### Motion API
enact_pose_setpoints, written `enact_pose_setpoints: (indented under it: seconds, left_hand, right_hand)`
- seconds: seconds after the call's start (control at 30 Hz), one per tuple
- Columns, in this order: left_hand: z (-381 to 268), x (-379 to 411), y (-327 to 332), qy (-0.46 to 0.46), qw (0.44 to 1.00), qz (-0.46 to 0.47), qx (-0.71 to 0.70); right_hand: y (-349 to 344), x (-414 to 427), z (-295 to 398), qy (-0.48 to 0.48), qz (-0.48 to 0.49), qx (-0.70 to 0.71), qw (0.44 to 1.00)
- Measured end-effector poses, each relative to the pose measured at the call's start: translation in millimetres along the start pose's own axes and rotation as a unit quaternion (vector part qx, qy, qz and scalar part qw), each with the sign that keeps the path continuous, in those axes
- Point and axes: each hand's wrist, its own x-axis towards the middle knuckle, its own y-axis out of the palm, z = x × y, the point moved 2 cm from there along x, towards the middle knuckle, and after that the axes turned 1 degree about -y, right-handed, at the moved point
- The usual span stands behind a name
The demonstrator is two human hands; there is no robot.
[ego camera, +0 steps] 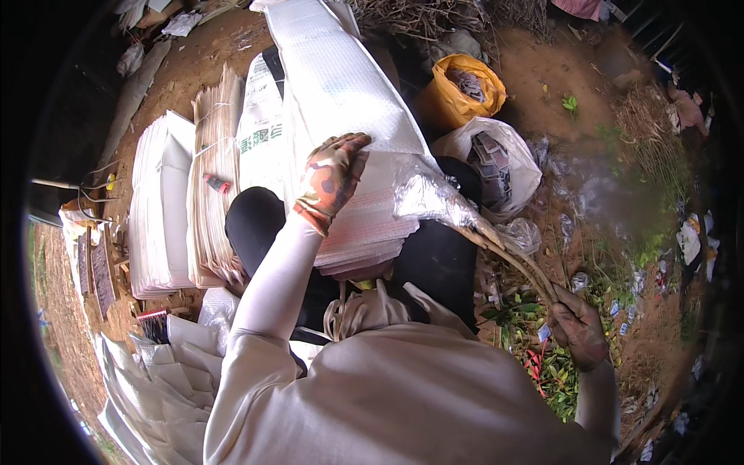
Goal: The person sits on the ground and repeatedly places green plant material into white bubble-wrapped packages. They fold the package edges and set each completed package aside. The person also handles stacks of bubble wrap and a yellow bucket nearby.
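Flat on a long white bubble-textured plastic sleeve (343, 75) lies my left hand (334, 174), in a camouflage-patterned glove. Beneath its near edge, a stack of pinkish layered sheets (360, 232) rests across my lap between the knees. At the right, my right hand (578, 331), also apparently gloved, grips a bundle of thin brown stems (517, 261). Clear plastic film (430, 195) wraps the bundle's far end, which reaches over the stack's right edge.
Left of me stand a tied stack of brownish sheets (212, 163), a red-and-black tool (216, 183), and white sleeves (157, 203). A brush (153, 325) is lower left. Beyond my right knee stand a yellow sack (430, 99) and a white sack (526, 174) holding small pieces. Cut leaves (558, 378) litter the ground.
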Motion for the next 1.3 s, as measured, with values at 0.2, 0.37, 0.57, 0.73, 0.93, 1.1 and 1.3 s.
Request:
enact_pose_setpoints:
  seconds: [0.2,0.37,0.57,0.73,0.93,1.1,1.3]
  left_hand:
    - [-18.3,-1.6,10.2,0.035,0.999,-0.038,-0.009]
    - [-16.8,8.9,-1.4,0.083,0.996,0.018,0.024]
    - [1.0,26.5,25.9,0.157,0.984,0.063,0.057]
    - [19.9,6.4,16.8,0.057,0.997,0.031,-0.033]
    - [-3.7,14.9,23.8,0.031,0.998,0.046,-0.023]
    - [12.3,6.4,22.7,0.034,0.998,0.050,0.008]
    - [23.5,22.1,22.9,0.058,0.991,0.071,-0.095]
  right_hand:
    - [58.2,26.9,-29.2,-0.042,0.035,0.090,0.994]
    - [136.5,97.1,-12.3,-0.063,0.113,0.178,0.976]
    - [192.1,250.6,74.5,-0.115,0.269,0.011,0.956]
    - [129.5,165.0,1.4,-0.093,0.224,0.106,0.964]
    - [82.4,77.1,-158.3,0.004,0.107,0.097,0.989]
    - [119.3,83.5,-72.7,-0.147,0.105,-0.244,0.953]
    - [135.6,110.1,-15.1,-0.232,0.103,-0.130,0.958]
